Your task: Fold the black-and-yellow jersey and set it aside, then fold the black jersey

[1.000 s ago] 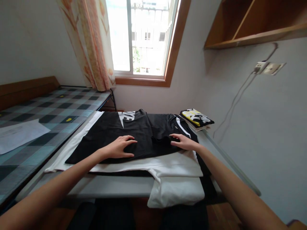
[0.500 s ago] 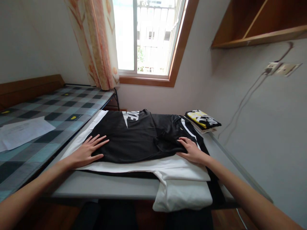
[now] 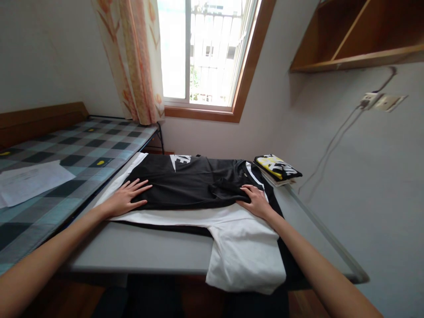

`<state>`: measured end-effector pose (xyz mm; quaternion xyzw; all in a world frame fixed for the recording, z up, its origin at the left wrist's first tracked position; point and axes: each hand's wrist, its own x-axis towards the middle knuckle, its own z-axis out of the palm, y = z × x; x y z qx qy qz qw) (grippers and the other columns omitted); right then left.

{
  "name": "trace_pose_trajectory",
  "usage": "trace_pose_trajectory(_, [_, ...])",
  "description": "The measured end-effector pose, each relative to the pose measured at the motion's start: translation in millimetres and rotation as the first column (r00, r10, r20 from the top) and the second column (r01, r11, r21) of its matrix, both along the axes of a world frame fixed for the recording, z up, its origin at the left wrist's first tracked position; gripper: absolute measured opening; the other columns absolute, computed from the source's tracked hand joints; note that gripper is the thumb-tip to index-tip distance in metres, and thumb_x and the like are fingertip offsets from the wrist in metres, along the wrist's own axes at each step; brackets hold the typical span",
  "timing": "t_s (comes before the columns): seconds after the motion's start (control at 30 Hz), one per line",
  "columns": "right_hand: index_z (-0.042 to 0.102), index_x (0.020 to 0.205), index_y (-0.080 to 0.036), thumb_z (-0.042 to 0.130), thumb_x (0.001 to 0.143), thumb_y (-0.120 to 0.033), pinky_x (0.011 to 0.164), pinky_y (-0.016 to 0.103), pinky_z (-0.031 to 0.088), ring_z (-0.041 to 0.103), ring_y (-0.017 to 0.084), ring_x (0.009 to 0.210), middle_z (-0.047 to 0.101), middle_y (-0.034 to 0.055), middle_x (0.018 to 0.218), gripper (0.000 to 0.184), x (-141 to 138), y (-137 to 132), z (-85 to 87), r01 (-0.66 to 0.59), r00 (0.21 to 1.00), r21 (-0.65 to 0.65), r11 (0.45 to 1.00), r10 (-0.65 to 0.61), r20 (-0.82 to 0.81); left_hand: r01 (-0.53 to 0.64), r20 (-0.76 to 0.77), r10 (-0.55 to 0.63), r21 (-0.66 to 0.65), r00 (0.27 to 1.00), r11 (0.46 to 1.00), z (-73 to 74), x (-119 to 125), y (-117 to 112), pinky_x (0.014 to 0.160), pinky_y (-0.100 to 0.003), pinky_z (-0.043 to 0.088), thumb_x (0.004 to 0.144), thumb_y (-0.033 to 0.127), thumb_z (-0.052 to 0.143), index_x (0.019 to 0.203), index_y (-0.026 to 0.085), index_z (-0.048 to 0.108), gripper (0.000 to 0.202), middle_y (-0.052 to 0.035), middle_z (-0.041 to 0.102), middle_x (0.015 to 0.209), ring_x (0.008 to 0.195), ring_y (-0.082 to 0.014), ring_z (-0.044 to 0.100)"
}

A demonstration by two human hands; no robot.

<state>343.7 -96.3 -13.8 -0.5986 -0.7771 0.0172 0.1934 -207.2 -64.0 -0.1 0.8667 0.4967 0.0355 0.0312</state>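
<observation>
A black T-shirt (image 3: pixel 185 185) with a white printed logo lies across the table, partly folded. Under it is a white T-shirt (image 3: pixel 245 247), whose sleeve hangs over the front edge. More black cloth shows beneath the white one. My left hand (image 3: pixel 127 199) rests on the left end of the black shirt, fingers spread flat. On the other end, near the collar, my right hand (image 3: pixel 255 201) presses down with its fingers stretched out; the thumb lies by the border with the white cloth.
A folded stack of clothes (image 3: pixel 278 168) sits at the table's back right corner. The grey table (image 3: pixel 149 251) adjoins a bed with a checked mattress (image 3: pixel 109 150), where papers (image 3: pixel 33 181) lie. Behind are a curtain (image 3: pixel 139 66) and a window. A wooden shelf (image 3: pixel 357 57) hangs upper right.
Both hands have slid away from me with the shirts, baring more of the table's front. The black shirt's near edge and the white sleeve have shifted too.
</observation>
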Motion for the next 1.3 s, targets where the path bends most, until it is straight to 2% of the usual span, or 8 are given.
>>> trace_pose_trajectory(0.33, [0.065,0.12,-0.024,0.065,0.081,-0.053,0.103,0.046,0.038,0.052,0.029,0.122,0.059,0.0089,0.13,0.049,-7,35,3.1,0.066,0.997,0.002,0.998,-0.066,-0.04,-0.046,0.034,0.047,-0.027,0.998,0.999,1.7,2,32,0.118,-0.05,0.017,0.092,0.065,0.031,0.148,0.031,0.04,0.066,-0.0018,0.03,0.159,0.148,-0.0298,0.021])
trace_pose_trajectory(0.43, [0.062,0.127,-0.024,0.072,0.074,-0.056,0.106,0.044,0.036,0.048,0.03,0.127,0.053,0.0096,0.137,0.062,-3,40,10.3,0.078,0.995,-0.112,0.991,-0.084,-0.046,-0.11,0.066,0.114,-0.06,0.991,0.992,3.1,8,35,0.117,-0.05,0.018,0.095,0.062,0.022,0.145,0.03,0.045,0.064,-0.0019,0.035,0.157,0.147,-0.0285,0.024])
trace_pose_trajectory(0.5, [0.06,0.13,-0.024,0.075,0.07,-0.058,0.106,0.041,0.036,0.045,0.031,0.13,0.049,0.011,0.142,0.071,-2,45,16.8,0.047,0.997,-0.242,0.969,-0.059,-0.041,-0.175,0.081,0.18,-0.063,0.98,0.982,6.4,18,36,0.115,-0.052,0.023,0.095,0.061,0.022,0.138,0.03,0.053,0.062,-0.004,0.043,0.152,0.142,-0.0287,0.034])
trace_pose_trajectory(0.57, [0.063,0.126,-0.023,0.068,0.077,-0.06,0.103,0.039,0.038,0.047,0.03,0.127,0.052,0.0116,0.138,0.062,-7,50,21.5,0.072,0.995,-0.307,0.949,-0.089,-0.04,-0.246,0.063,0.247,-0.019,0.967,0.969,11.5,35,40,0.11,-0.052,0.03,0.093,0.063,0.029,0.125,0.026,0.063,0.059,-0.0083,0.056,0.14,0.129,-0.0302,0.049])
trace_pose_trajectory(0.67, [0.069,0.111,-0.024,0.05,0.093,-0.052,0.097,0.042,0.04,0.053,0.029,0.118,0.06,0.0106,0.123,0.038,-23,54,22.0,0.271,0.961,-0.195,0.943,-0.277,-0.003,-0.32,0.042,0.317,0.118,0.947,0.94,16.8,70,45,0.106,-0.051,0.034,0.09,0.061,0.041,0.105,0.021,0.069,0.052,-0.0117,0.066,0.118,0.114,-0.0312,0.059])
trace_pose_trajectory(0.83, [0.069,0.096,-0.022,0.05,0.094,-0.036,0.087,0.037,0.042,0.059,0.028,0.107,0.067,0.0094,0.11,0.023,-33,47,18.7,0.374,0.927,-0.065,0.925,-0.37,0.064,-0.289,0.171,0.256,0.208,0.951,0.935,3.1,114,51,0.11,-0.049,0.032,0.093,0.052,0.044,0.115,0.021,0.065,0.044,-0.0106,0.061,0.127,0.121,-0.0292,0.055])
trace_pose_trajectory(1.03, [0.069,0.093,-0.022,0.036,0.099,-0.037,0.071,0.032,0.042,0.067,0.027,0.093,0.072,0.0105,0.096,0.037,-15,39,25.8,0.497,0.865,-0.142,0.856,-0.501,0.004,-0.233,0.167,0.201,0.203,0.965,0.951,-15.3,110,48,0.114,-0.052,0.028,0.096,0.05,0.039,0.126,0.022,0.061,0.047,-0.0115,0.052,0.141,0.137,-0.0301,0.041])
trace_pose_trajectory(1.3, [0.067,0.114,-0.023,0.048,0.093,-0.052,0.091,0.041,0.043,0.064,0.029,0.108,0.072,0.0087,0.111,0.04,-27,38,17.0,0.435,0.898,-0.113,0.894,-0.44,-0.027,-0.224,0.129,0.205,0.157,0.97,0.962,-16.0,109,48,0.115,-0.054,0.026,0.097,0.05,0.039,0.132,0.02,0.058,0.05,-0.0115,0.049,0.147,0.142,-0.0322,0.034])
